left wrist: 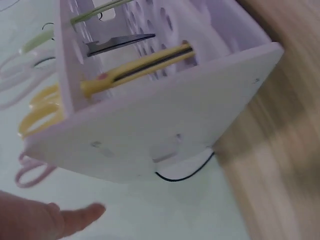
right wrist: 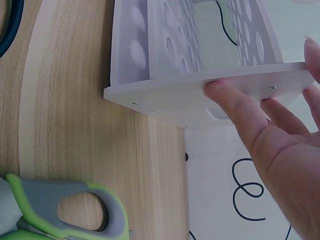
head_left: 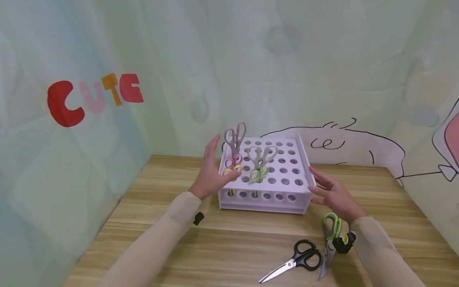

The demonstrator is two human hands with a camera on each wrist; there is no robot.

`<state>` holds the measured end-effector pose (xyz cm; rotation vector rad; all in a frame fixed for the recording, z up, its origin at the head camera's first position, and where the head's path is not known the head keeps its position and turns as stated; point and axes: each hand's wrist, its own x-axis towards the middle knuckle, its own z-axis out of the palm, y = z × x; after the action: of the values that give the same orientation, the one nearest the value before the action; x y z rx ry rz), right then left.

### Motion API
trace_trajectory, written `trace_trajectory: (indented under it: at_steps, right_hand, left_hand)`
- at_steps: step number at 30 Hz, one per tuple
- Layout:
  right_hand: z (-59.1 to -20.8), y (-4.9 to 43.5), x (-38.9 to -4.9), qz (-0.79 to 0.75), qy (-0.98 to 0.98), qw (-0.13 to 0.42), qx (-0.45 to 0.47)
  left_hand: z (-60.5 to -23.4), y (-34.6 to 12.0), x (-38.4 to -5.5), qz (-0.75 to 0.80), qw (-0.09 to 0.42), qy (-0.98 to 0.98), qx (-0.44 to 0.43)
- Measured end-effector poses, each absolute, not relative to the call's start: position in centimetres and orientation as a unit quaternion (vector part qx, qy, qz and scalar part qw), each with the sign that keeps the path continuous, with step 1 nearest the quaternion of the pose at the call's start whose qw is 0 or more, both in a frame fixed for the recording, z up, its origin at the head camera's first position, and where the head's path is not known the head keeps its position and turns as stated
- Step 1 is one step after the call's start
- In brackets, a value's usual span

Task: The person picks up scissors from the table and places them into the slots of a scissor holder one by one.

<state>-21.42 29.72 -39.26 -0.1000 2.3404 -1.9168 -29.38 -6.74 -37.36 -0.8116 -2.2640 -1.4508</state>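
Left hand [head_left: 212,178]: fingers extended, holding nothing, beside white rack [head_left: 277,175], apart from it | Scissors [head_left: 234,150]: handles-up in rack's left half, long axes near vertical | Right hand [head_left: 336,196]: fingers extended, touching rack's right side, so nearer

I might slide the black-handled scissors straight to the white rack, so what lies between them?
Only bare wood-grain tabletop lies between the black-handled scissors and the white rack; the head view shows this.
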Motion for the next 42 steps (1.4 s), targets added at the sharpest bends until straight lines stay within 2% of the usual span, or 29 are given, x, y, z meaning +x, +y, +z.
trace_trajectory:
  at_steps: [7,20,31,42]
  right_hand:
    - [-39.4,29.9,-21.4,-0.636,0.769,0.058,-0.033]
    - [-39.2,30.2,-21.1,-0.630,0.775,0.055,-0.025]
    - [-39.5,29.5,-22.1,-0.637,0.769,0.057,-0.031]
    - [-38.2,30.1,-21.3,-0.576,0.816,0.028,-0.034]
  left_hand:
    - [-39.4,-8.2,-30.0,-0.507,0.076,-0.820,-0.253]
    - [-40.5,-7.8,-30.5,-0.478,0.007,-0.838,-0.261]
    - [-40.4,-8.5,-30.3,-0.427,0.005,-0.874,-0.231]
    - [-40.6,-8.1,-30.4,-0.440,-0.001,-0.866,-0.238]
